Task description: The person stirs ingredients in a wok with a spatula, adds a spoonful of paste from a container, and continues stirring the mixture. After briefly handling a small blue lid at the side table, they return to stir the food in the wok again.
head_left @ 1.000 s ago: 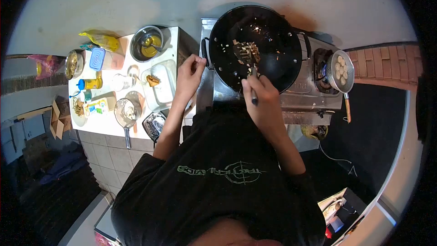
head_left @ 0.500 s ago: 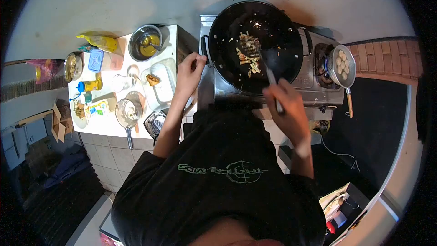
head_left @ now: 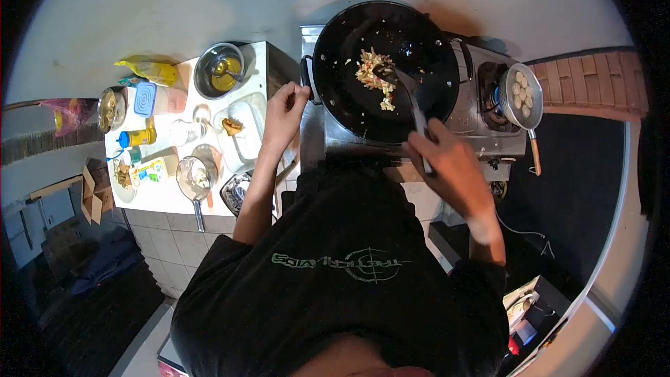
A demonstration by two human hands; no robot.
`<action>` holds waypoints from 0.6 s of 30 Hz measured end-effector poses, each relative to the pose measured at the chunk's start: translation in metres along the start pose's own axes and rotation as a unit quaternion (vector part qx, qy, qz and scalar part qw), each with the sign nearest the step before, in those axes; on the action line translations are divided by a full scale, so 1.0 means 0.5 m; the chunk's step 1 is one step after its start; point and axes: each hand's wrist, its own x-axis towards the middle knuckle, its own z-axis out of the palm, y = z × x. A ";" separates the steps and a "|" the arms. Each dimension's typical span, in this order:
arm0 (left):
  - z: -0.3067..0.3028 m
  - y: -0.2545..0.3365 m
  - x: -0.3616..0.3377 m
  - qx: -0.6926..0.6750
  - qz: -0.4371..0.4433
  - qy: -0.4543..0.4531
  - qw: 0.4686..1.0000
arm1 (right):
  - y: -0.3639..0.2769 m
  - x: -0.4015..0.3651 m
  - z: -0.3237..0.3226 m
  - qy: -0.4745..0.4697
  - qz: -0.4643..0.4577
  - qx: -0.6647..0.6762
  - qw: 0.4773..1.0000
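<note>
A large black wok [head_left: 349, 31] sits on the stove in front of me. Chopped food [head_left: 371, 75], pale with red bits, lies heaped left of the wok's middle. My right hand [head_left: 452, 167] is wrapped round the handle of a metal spatula [head_left: 419, 113], whose blade rests at the right side of the heap. At the wok's left rim, the fingers of my left hand [head_left: 285, 117] are closed on the wok handle [head_left: 307, 78].
On the right burner stands a small pan [head_left: 518, 113] with several round pieces, its wooden handle jutting toward me. The white table [head_left: 259, 63] at left carries a metal bowl [head_left: 202, 73], a tray [head_left: 262, 141], a strainer [head_left: 187, 185] and a yellow bottle [head_left: 143, 137].
The spatula blade has turned and slid within the food, which is now bunched more to the left. My right forearm has swung outward to the right. My left hand stays at the wok handle.
</note>
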 end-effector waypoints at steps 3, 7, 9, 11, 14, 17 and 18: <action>0.002 0.003 -0.001 -0.001 -0.009 0.003 1.000 | -0.022 -0.044 0.003 -0.036 -0.015 -0.018 0.999; 0.003 -0.001 0.001 -0.003 -0.009 0.000 1.000 | -0.008 -0.040 0.050 -0.045 -0.079 0.012 0.996; 0.000 0.000 0.002 0.004 -0.012 -0.009 1.000 | 0.022 -0.003 0.080 -0.020 -0.070 0.001 0.997; 0.001 -0.002 0.004 0.012 -0.015 -0.018 1.000 | 0.048 0.031 0.094 0.014 -0.048 -0.017 0.999; 0.000 -0.008 0.001 0.002 0.001 -0.005 1.000 | 0.007 0.019 0.056 0.050 -0.036 0.003 0.998; 0.000 -0.004 0.004 -0.003 0.006 -0.008 1.000 | -0.029 -0.022 0.022 0.000 -0.062 0.003 0.998; 0.001 -0.007 0.003 -0.005 0.004 -0.008 1.000 | -0.038 -0.032 0.018 0.000 -0.061 0.002 0.998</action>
